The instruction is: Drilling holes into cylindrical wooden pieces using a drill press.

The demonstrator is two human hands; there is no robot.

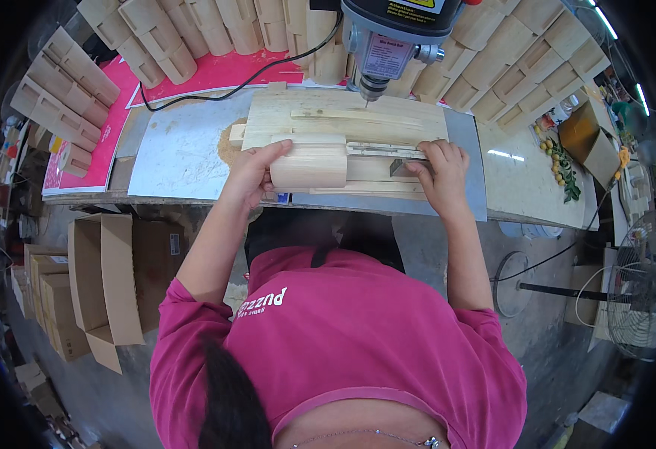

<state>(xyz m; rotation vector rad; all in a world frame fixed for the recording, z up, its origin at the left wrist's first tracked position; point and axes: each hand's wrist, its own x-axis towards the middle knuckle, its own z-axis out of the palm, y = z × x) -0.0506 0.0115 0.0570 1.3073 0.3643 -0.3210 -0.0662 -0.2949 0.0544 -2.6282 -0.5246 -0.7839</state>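
A pale wooden block with a rounded face (309,166) lies on the wooden jig board (268,112). My left hand (257,170) is closed on its left end, thumb on top and fingers at the near side. To the block's right runs a narrow metal rail (380,150). My right hand (444,168) pinches a small dark metal plate (398,167) beside that rail, thumb toward me and fingers over the far side. The plate stands apart from the block. Above and behind the jig hangs a bench drill with its chuck (373,88), clear of the block.
Stacked wooden pieces with slots (156,45) line the back, with more stacks (526,63) at the right. A black cable (245,84) crosses the bench. Sawdust (230,142) lies left of the jig. An open cardboard box (122,277) stands on the floor; a fan (635,299) is at the right.
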